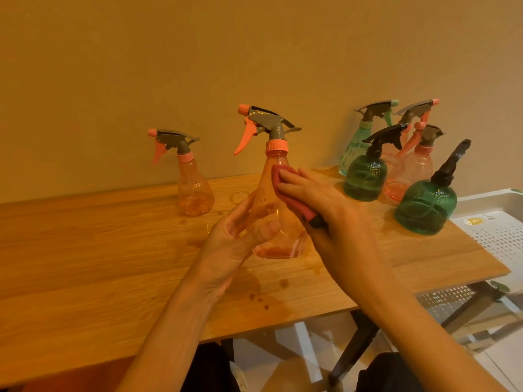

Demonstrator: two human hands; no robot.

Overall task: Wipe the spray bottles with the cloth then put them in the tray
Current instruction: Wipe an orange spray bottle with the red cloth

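My left hand (240, 236) grips the lower body of an orange spray bottle (276, 171), lifted a little above the wooden table (113, 264) and tilted. My right hand (319, 205) presses a red cloth (285, 182) flat against the bottle's right side, fingers straight over the cloth. A second orange bottle (194, 190) stands behind on the left. At the back right stand several more bottles: two dark green ones (365, 176) (426, 207), a pale green one (359, 145) and pink ones (410, 171). The white perforated tray (498, 230) sits at the right, past the table's end.
Water drops and a wet patch (271, 301) lie on the table near its front edge. A wall rises directly behind the table. Dark table legs (353, 352) and white frames show below the front right corner.
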